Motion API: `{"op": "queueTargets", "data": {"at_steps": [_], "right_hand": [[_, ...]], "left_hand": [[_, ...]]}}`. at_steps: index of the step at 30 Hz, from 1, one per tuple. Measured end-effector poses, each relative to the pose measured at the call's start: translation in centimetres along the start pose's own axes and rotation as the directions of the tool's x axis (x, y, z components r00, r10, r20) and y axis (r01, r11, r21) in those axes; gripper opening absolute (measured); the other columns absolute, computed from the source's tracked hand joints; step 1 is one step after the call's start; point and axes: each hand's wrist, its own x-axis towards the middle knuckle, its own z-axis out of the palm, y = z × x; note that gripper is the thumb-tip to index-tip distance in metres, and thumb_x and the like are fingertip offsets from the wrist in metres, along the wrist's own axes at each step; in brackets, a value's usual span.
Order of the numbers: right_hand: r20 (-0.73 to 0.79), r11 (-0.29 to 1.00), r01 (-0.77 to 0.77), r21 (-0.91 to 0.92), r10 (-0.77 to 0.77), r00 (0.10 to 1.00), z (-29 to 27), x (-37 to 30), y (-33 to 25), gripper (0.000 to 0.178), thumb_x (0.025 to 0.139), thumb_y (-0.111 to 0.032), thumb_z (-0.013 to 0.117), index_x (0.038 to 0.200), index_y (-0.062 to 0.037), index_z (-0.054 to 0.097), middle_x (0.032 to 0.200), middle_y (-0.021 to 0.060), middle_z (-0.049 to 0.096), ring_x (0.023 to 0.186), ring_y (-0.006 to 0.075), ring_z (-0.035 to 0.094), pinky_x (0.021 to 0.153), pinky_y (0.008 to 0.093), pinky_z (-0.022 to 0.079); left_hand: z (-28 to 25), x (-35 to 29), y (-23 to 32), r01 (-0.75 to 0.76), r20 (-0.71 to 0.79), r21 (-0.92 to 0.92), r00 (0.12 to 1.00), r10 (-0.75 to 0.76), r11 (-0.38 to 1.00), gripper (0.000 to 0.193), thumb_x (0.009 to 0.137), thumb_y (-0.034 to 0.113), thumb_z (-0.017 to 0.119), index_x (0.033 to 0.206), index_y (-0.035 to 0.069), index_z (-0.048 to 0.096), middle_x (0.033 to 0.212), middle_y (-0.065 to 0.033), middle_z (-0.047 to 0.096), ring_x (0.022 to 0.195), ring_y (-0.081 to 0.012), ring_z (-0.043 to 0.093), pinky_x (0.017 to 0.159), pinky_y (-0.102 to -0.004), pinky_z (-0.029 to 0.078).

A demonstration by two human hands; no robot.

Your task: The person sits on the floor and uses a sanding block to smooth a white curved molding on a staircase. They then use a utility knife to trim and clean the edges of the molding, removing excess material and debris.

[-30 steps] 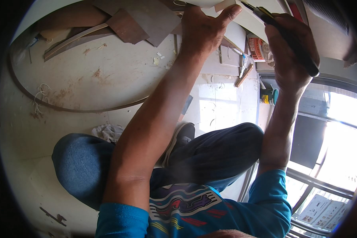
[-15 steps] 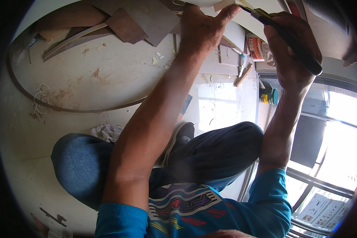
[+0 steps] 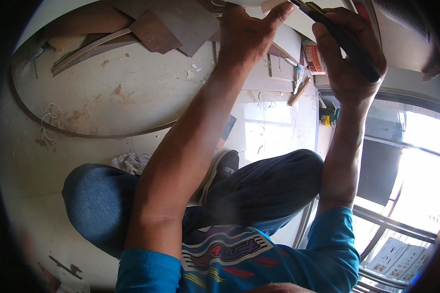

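At the top edge, my left hand (image 3: 249,36) lies by a white, smooth-surfaced piece (image 3: 252,3) that is mostly cut off by the frame. Its thumb stretches out to the right over a pale edge; the other fingers are hidden. Wrapped in my right hand (image 3: 354,78) is a utility knife (image 3: 352,46) with a long black handle. The knife's front end points up and left, close to my left thumb tip. What the blade touches cannot be made out.
Brown and grey board offcuts (image 3: 154,31) lie at the upper left, beside a curved edging strip (image 3: 107,136). Below them is a crumpled rag (image 3: 131,162). A red-and-white bag (image 3: 314,58), a wooden stick (image 3: 299,92) and a green tub (image 3: 328,117) are at the right, near a bright window (image 3: 420,161).
My right hand has shifted left and slightly up with the knife, bringing its front end nearer the top edge. My wrist now covers more of the green tub. The left hand has moved slightly left.
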Motion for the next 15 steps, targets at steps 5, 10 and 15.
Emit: {"op": "queueTargets", "data": {"at_steps": [5,10,15], "right_hand": [[0.069,0.975,-0.117,0.187,0.106,0.992,-1.7,1.1,-2.4,0.026,0.093,-0.009,0.086,0.117,-0.0033,0.079,0.115,0.0106,0.082,0.102,0.0211,0.081,0.093,0.0365,0.066],[0.007,0.985,-0.055,0.162,0.054,0.998,-1.2,0.9,-2.5,0.025,0.094,-0.010,0.086,0.117,-0.0039,0.080,0.116,0.0101,0.081,0.102,0.0213,0.081,0.094,0.0370,0.066],[0.004,0.978,0.197,-0.064,-0.197,0.980,0.0,0.6,0.6,0.025,0.093,-0.011,0.088,0.116,-0.0043,0.080,0.116,0.0091,0.082,0.101,0.0203,0.081,0.092,0.0346,0.066]], "left_hand": [[-0.1,0.1,-0.8,-0.106,-0.013,0.052,0.994,0.107,0.993,0.048,0.098,0.027,0.085,0.125,-0.010,0.071,0.120,-0.0207,0.076,0.109,-0.0262,0.070,0.095,-0.0383,0.055],[0.2,0.2,-0.9,-0.130,0.012,-0.002,0.992,0.130,0.992,0.047,0.098,0.025,0.085,0.125,-0.011,0.071,0.120,-0.0207,0.075,0.111,-0.0258,0.069,0.097,-0.0385,0.054],[0.1,0.1,-0.6,-0.143,-0.022,-0.007,0.989,0.143,0.990,0.041,0.099,0.021,0.084,0.124,-0.010,0.071,0.120,-0.0201,0.075,0.112,-0.0265,0.069,0.099,-0.0392,0.053]]}}
